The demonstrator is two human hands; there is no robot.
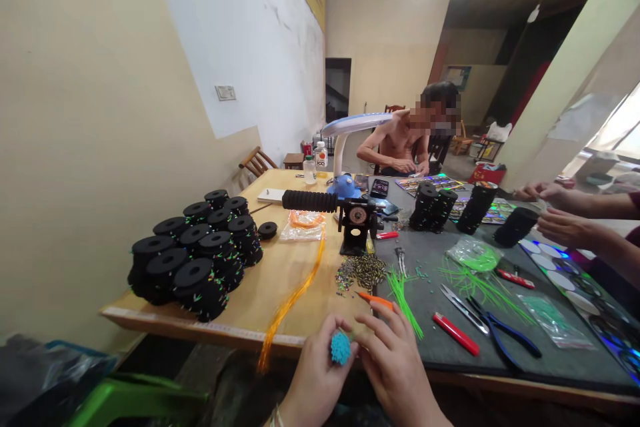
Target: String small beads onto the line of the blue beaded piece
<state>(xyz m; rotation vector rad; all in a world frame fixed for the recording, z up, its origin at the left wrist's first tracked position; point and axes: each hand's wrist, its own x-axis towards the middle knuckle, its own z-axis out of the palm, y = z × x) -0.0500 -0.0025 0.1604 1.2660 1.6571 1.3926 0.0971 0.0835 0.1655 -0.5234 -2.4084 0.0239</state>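
Note:
My left hand [320, 363] is closed around a tight turquoise bundle of thin strands [341, 348], its frilly end facing up toward me. My right hand [395, 360] is close beside it, with thumb and fingers bent together near the bundle; what they pinch, if anything, is too small to make out. An orange pointed tool [376, 300] shows just beyond the right fingers and is partly covered by them; whether it is held or lies on the table I cannot tell. Both hands are at the table's near edge.
Black foam spools [193, 273] stand grouped left. A black clamp stand [354, 230], beads [369, 271], orange strands [295, 293], green strands [404, 303], a red knife [456, 333], scissors [465, 309] and blue-handled pliers [503, 330] lie ahead. Two other people work across and right.

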